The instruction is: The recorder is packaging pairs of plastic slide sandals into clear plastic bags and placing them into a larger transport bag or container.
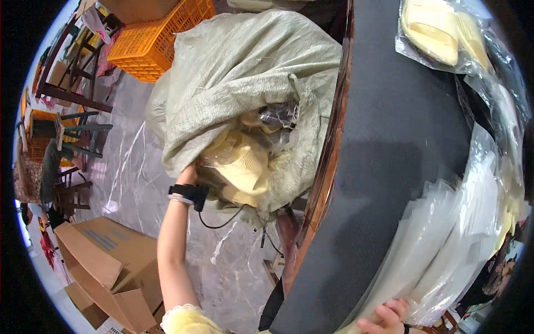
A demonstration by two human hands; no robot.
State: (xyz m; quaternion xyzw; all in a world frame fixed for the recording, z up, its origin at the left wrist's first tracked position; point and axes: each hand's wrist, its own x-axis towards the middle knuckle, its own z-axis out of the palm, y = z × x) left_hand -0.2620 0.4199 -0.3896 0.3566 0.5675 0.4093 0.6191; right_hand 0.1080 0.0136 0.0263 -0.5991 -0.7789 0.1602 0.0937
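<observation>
My left hand [189,174] reaches into the mouth of a large pale woven sack [245,55]; its fingers are hidden behind the sack's edge and the contents. Right beside it, inside the sack, lie pale yellow slippers [242,170] in clear plastic. Darker wrapped items [278,116] show deeper in the opening. At the lower right, my right hand [385,318] rests at the end of a stack of clear plastic bags [423,239], fingers slightly bent and apart. Whether it pinches a bag does not show.
The dark grey tabletop [384,128] has a wooden edge next to the sack. Bagged yellow slippers [431,30] lie at its far right. An orange crate [150,50] stands beyond the sack; a cardboard box [111,261] sits on the marble floor [125,161], with stools [83,131] farther left.
</observation>
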